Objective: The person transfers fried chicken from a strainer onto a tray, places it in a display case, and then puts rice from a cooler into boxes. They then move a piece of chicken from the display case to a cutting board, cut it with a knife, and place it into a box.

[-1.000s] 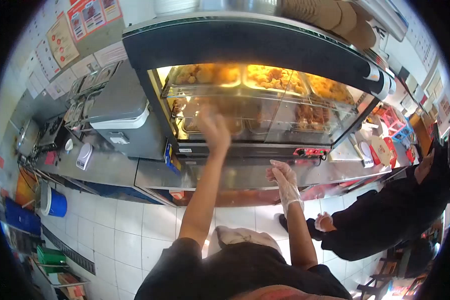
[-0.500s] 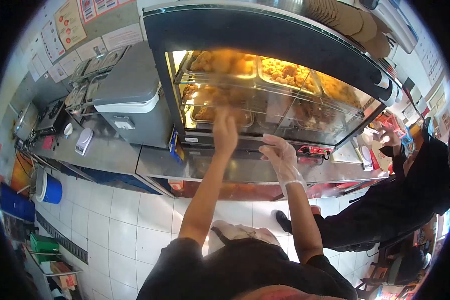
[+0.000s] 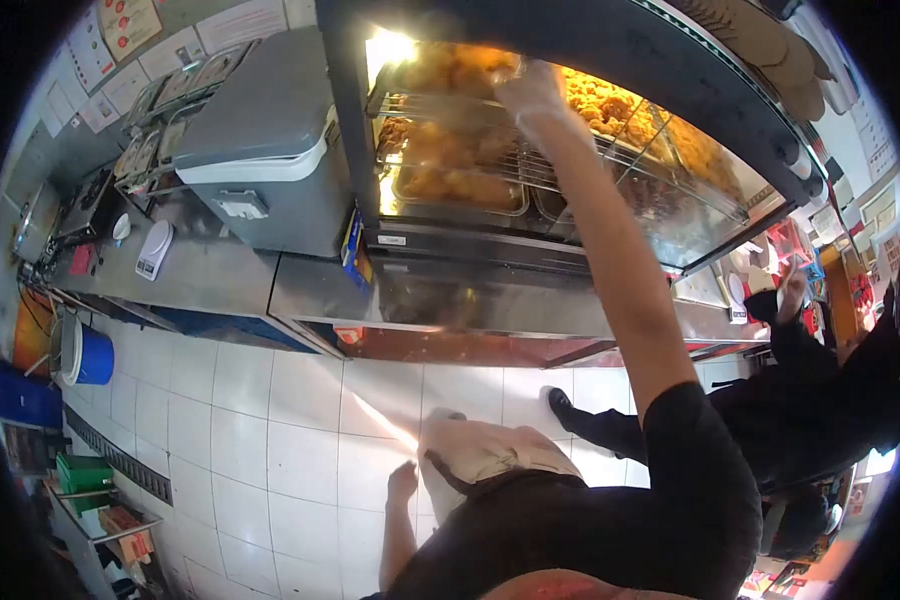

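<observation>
My right hand, in a clear plastic glove, reaches into the lit food warmer at its upper shelf. Its fingers point left, beside the tray of fried chicken there. They are too blurred to show whether they grip a piece. To the right of the hand lies another heap of fried pieces. Behind blurry glare, a lower tray holds more fried food. My left hand hangs low at my side over the floor, bare, fingers curled in, with nothing visible in it.
A grey cooler box stands on the steel counter, left of the warmer. Farther left is a white scale. A person in dark clothes is close on my right. A blue bucket sits on the tiled floor.
My right hand has moved up and into the warmer's upper shelf. My left hand has dropped from in front of the warmer to my side. The view has come closer to the warmer.
</observation>
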`<move>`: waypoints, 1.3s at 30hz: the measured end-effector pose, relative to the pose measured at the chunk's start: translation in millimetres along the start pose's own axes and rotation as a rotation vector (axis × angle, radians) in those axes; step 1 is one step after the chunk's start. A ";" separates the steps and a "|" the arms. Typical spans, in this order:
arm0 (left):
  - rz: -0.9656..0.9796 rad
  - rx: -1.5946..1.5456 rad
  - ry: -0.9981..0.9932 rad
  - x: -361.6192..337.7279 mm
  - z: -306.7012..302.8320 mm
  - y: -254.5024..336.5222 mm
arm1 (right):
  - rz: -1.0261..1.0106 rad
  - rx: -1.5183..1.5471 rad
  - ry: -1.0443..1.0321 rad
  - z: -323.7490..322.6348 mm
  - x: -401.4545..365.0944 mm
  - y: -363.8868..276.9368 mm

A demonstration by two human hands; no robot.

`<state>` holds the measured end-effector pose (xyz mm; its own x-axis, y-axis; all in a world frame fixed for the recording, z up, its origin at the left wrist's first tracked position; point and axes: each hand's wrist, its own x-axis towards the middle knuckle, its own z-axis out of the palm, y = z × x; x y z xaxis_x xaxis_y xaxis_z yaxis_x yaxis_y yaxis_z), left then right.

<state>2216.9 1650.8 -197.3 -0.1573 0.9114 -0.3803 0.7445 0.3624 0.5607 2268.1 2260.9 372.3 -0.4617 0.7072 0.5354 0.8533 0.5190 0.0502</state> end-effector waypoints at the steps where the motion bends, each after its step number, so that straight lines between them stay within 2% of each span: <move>1: -0.097 0.079 -0.116 -23.1 27.9 -22.4 | -0.028 -0.054 -0.052 3.1 18.2 2.7; 3: -0.270 0.034 -0.119 -71.6 52.3 -30.0 | -0.083 -0.134 -0.141 4.7 43.1 3.7; 4: -0.174 0.028 -0.044 -92.8 84.5 -48.4 | -0.110 -0.160 -0.175 5.7 50.1 2.2; 5: -0.078 0.029 0.029 -110.7 91.7 -48.5 | -0.135 -0.178 -0.198 6.9 54.4 -1.2; 7: 0.038 0.189 -0.388 -133.3 95.6 -44.1 | -0.189 -0.207 -0.238 10.0 59.2 -8.5; 9: -0.257 -0.366 -0.408 -153.1 91.7 -22.6 | -0.248 -0.240 -0.273 14.3 63.6 -20.0; 11: -0.386 -0.674 -0.363 -147.7 96.1 -17.2 | -0.308 -0.285 -0.321 17.4 67.6 -34.4; 12: -0.374 -0.700 -0.323 -142.1 98.1 -16.9 | -0.331 -0.293 -0.335 17.7 72.7 -41.5; 15: -0.531 -0.874 -0.153 -120.5 86.0 -15.7 | -0.379 -0.294 -0.356 16.3 80.4 -50.9; 17: -1.006 -1.316 0.076 -91.4 60.4 6.5 | -0.386 -0.273 -0.348 13.1 73.4 -51.5; 20: -0.856 -1.436 0.212 -67.1 29.4 11.3 | -0.395 -0.184 -0.261 0.7 58.6 -50.2; 22: -0.777 -1.523 0.241 -54.4 26.8 4.4 | -0.361 -0.051 -0.123 -13.1 30.5 -52.9; 23: -0.762 -1.479 0.232 -52.2 26.2 5.5 | -0.277 0.059 -0.043 -19.6 13.1 -57.1; 24: -0.744 -1.435 0.224 -48.0 26.3 7.5 | -0.144 0.204 0.017 -26.4 -8.1 -59.7; 27: -0.788 -1.393 0.123 -37.3 24.8 11.5 | 0.426 0.859 -0.032 -32.6 -67.1 -69.5; 29: -0.758 -1.343 0.011 -35.8 33.2 4.4 | 0.597 2.099 -0.410 -30.4 -96.7 -53.4; 32: -0.792 -1.288 -0.007 -25.6 34.2 14.0 | 0.600 2.530 -0.406 -34.6 -122.8 -42.6; 35: -0.782 -1.287 -0.024 -25.0 30.7 24.5 | 0.503 2.635 -0.457 -44.7 -129.0 -26.7; 38: -0.828 -1.375 -0.078 -17.9 31.2 27.4 | 0.495 2.163 -0.400 -45.6 -132.0 -26.8; 39: -0.840 -1.433 -0.088 -15.3 32.8 26.9 | 0.461 2.094 -0.487 -43.7 -134.2 -25.5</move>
<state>2260.6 1640.2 -200.6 -0.1081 0.3879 -0.9154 -0.6910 0.6327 0.3497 2319.0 2131.8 336.0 -0.6549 0.7552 0.0297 -0.3711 -0.2871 -0.8831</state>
